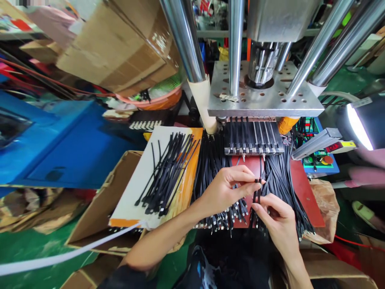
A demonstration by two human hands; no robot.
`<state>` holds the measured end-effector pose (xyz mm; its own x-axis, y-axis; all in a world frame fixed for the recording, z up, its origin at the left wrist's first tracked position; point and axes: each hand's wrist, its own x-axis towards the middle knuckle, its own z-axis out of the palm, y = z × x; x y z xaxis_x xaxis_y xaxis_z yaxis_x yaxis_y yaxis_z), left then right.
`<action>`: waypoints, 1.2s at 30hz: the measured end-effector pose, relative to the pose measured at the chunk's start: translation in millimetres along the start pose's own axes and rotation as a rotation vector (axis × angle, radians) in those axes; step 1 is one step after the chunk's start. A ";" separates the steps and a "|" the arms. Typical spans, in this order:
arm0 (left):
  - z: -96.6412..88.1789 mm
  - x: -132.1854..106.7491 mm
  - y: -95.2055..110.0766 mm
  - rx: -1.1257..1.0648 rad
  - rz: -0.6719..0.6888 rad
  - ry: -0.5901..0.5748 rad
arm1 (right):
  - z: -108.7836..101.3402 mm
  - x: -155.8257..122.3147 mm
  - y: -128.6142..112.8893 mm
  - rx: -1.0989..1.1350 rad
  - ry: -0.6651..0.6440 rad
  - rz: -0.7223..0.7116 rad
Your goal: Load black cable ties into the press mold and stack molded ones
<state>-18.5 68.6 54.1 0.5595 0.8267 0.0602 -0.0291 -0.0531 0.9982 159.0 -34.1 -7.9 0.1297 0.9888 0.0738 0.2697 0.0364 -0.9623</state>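
My left hand [224, 188] pinches the top ends of a few thin black strips [258, 192] between thumb and fingers. My right hand [275, 218] pinches the same strips lower down, just below the left hand. Both hands hover over a red work surface [305, 192] covered with two spread bundles of black strips [210, 164] with metal tips. Directly behind them sits the press's lower mould [254, 138], with black strips laid in its grooves.
A loose pile of black strips [168, 170] lies on a white and orange board [135, 188] over an open cardboard box [96, 216] at the left. Steel press columns [183, 40] and a perforated plate [264, 98] stand behind. A bright lamp [359, 126] glares at right.
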 end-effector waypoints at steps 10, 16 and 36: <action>-29.2 60.6 -13.8 0.453 0.302 0.285 | -7.4 -0.7 3.1 0.122 -0.600 0.326; -51.9 141.4 -49.5 0.862 0.240 0.289 | -62.0 113.1 -28.9 -0.157 -0.479 0.067; -33.2 95.6 -56.4 1.418 0.613 -0.129 | -43.0 252.9 14.4 -0.118 -0.200 -0.154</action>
<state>9.1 169.2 3.7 0.8233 0.4321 0.3681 0.4670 -0.8842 -0.0065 236.7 210.3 8.1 -0.1088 0.9823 0.1525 0.3825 0.1829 -0.9057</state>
